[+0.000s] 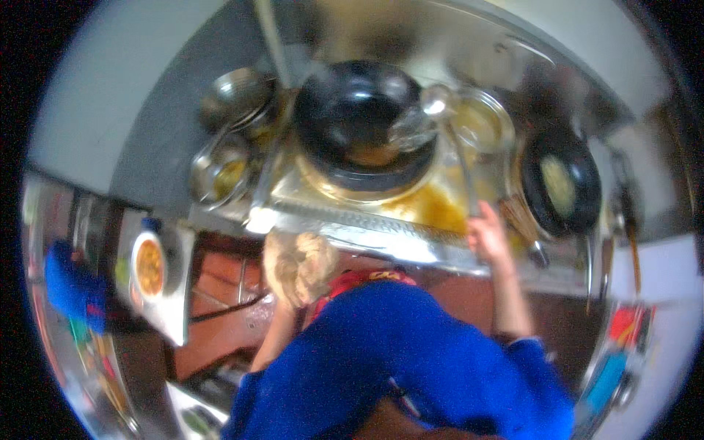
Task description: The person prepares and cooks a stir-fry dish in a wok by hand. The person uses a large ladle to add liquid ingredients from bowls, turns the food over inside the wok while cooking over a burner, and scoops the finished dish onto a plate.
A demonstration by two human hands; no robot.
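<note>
In my right hand (487, 234) is the handle of a metal ladle (438, 102), its bowl raised by the right rim of a large black wok (363, 121). Clear liquid or something glassy shows blurred beside the ladle bowl, over the wok. Inside the wok lies a little brownish content. My left hand is hidden under a bunched beige cloth (301, 264) at the front edge of the stove; the hand seems closed on it. Right of the wok stands a metal bowl (484, 124) with yellowish liquid.
A second black wok (561, 181) holding something pale stands at the right, a bamboo brush (520, 223) beside it. Metal bowls (220, 176) and a strainer or pan (236, 99) stand at the left. Further left, an oval dish of food (148, 264) rests on a counter. A person in blue (74, 289) is beyond.
</note>
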